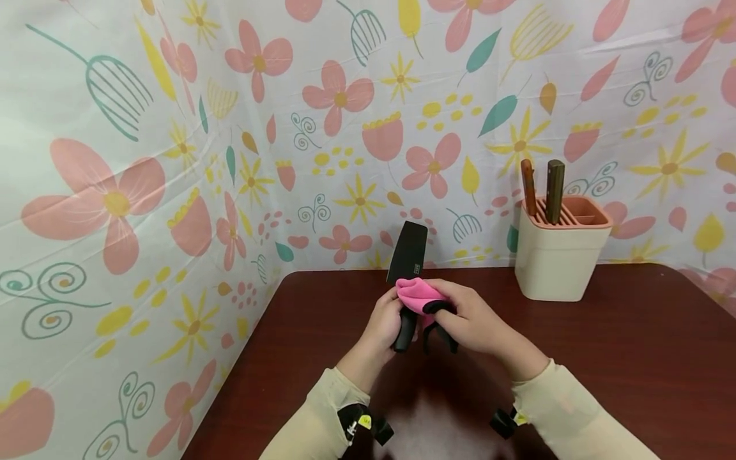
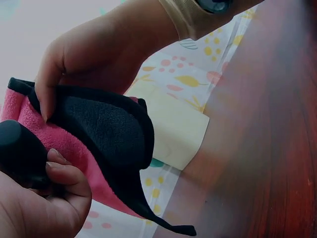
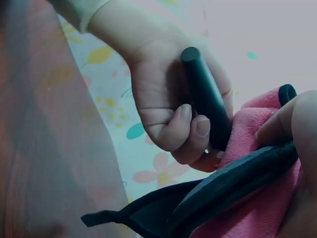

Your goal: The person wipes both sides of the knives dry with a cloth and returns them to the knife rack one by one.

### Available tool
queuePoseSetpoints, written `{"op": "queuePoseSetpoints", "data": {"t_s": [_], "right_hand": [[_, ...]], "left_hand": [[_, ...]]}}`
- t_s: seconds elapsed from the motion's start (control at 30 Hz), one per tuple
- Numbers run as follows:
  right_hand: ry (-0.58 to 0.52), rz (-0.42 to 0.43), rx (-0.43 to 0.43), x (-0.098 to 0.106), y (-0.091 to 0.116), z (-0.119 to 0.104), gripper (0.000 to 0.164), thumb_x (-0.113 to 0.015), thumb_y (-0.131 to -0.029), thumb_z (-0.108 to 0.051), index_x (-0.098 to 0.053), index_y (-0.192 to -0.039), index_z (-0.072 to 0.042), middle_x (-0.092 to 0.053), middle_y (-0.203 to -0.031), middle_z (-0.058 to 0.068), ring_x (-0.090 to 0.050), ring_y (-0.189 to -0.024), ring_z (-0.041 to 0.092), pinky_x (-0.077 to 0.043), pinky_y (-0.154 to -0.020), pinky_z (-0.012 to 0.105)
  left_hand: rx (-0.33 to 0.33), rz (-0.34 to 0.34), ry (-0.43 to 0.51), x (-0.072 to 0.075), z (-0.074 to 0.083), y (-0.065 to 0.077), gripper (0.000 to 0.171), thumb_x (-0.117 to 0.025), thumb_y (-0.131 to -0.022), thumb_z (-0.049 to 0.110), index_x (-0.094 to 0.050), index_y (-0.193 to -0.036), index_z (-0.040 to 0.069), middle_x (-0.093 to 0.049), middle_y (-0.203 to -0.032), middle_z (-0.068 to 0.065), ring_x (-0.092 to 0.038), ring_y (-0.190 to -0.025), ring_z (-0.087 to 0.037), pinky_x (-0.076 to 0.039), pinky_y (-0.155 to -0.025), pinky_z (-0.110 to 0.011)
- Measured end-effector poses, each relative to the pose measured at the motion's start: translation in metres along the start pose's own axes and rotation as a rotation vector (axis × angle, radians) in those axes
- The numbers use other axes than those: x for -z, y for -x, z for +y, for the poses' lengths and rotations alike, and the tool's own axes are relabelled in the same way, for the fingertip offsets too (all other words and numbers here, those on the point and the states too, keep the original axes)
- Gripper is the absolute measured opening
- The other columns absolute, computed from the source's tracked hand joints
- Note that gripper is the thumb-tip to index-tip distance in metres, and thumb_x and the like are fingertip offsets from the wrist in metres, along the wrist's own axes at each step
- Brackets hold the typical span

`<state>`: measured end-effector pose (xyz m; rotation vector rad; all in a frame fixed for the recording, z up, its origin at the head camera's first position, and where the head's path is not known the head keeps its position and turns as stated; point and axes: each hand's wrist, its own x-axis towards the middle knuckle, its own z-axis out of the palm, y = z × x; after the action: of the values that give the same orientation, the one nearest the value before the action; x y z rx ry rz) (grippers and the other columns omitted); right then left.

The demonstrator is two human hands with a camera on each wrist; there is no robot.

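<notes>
A black cleaver (image 1: 409, 255) is held over the table, its broad blade pointing away toward the wall. My left hand (image 1: 384, 322) grips its black handle (image 3: 204, 94), with the fingers curled round it in the right wrist view. A pink cloth with black edging (image 1: 416, 294) lies at the base of the blade, near the handle. My right hand (image 1: 474, 319) pinches this cloth between thumb and fingers. The cloth's dark side (image 2: 109, 134) and a loose black corner hang down in the left wrist view. Folds of cloth hide part of the cleaver.
On the dark red-brown table (image 1: 322, 306), a cream knife holder (image 1: 560, 262) with an orange slotted top stands at the back right. Two handles stick up from it, one brown (image 1: 528, 186) and one dark olive (image 1: 554, 191). Flower-patterned sheeting (image 1: 345, 160) hangs behind and at the left.
</notes>
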<state>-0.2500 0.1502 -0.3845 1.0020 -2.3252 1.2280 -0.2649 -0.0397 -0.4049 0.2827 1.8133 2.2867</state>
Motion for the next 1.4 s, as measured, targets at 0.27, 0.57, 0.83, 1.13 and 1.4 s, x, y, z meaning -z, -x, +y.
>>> {"op": "queuePoseSetpoints", "data": {"t_s": [0.27, 0.57, 0.83, 1.13, 1.4], "right_hand": [[0.016, -0.01, -0.003, -0.004, 0.005, -0.005, 0.051, -0.059, -0.092, 0.0, -0.061, -0.139, -0.021, -0.071, -0.122, -0.005, -0.062, -0.099, 0.01, -0.054, -0.088, 0.028], [0.102, 0.039, 0.092, -0.001, 0.013, -0.005, 0.046, -0.066, -0.089, -0.001, -0.064, -0.134, -0.014, -0.07, -0.125, 0.001, -0.062, -0.108, 0.012, -0.054, -0.094, 0.03], [0.145, 0.058, 0.161, -0.001, 0.016, -0.012, 0.051, -0.066, -0.087, 0.001, -0.065, -0.134, -0.018, -0.069, -0.13, 0.0, -0.063, -0.115, 0.014, -0.051, -0.099, 0.029], [0.156, 0.039, 0.208, -0.003, 0.016, -0.017, 0.054, -0.065, -0.085, 0.003, -0.064, -0.135, -0.018, -0.068, -0.133, 0.001, -0.064, -0.117, 0.017, -0.049, -0.102, 0.026], [0.141, 0.02, 0.253, -0.002, 0.018, -0.022, 0.051, -0.065, -0.084, 0.004, -0.066, -0.129, -0.02, -0.069, -0.128, 0.001, -0.064, -0.114, 0.015, -0.049, -0.1, 0.023]], "left_hand": [[0.006, 0.003, 0.041, 0.0, 0.002, 0.002, 0.026, -0.043, -0.107, 0.023, -0.064, -0.117, 0.011, -0.063, -0.073, 0.0, -0.053, -0.056, -0.014, -0.046, -0.05, -0.026], [-0.024, -0.019, 0.055, -0.007, 0.003, 0.002, 0.034, -0.042, -0.103, 0.017, -0.067, -0.124, 0.006, -0.067, -0.087, 0.001, -0.051, -0.057, -0.013, -0.044, -0.048, -0.025], [-0.007, -0.001, 0.025, -0.01, 0.007, 0.004, 0.038, -0.044, -0.098, 0.016, -0.069, -0.123, 0.002, -0.069, -0.091, 0.003, -0.051, -0.06, -0.012, -0.042, -0.048, -0.025], [0.018, 0.024, 0.046, -0.008, 0.009, 0.005, 0.027, -0.045, -0.09, 0.013, -0.07, -0.098, 0.008, -0.067, -0.089, 0.0, -0.052, -0.06, -0.013, -0.042, -0.046, -0.026], [0.034, 0.01, 0.081, -0.007, 0.01, 0.008, 0.025, -0.039, -0.094, 0.016, -0.062, -0.084, 0.013, -0.06, -0.078, 0.001, -0.051, -0.059, -0.013, -0.041, -0.046, -0.026]]}}
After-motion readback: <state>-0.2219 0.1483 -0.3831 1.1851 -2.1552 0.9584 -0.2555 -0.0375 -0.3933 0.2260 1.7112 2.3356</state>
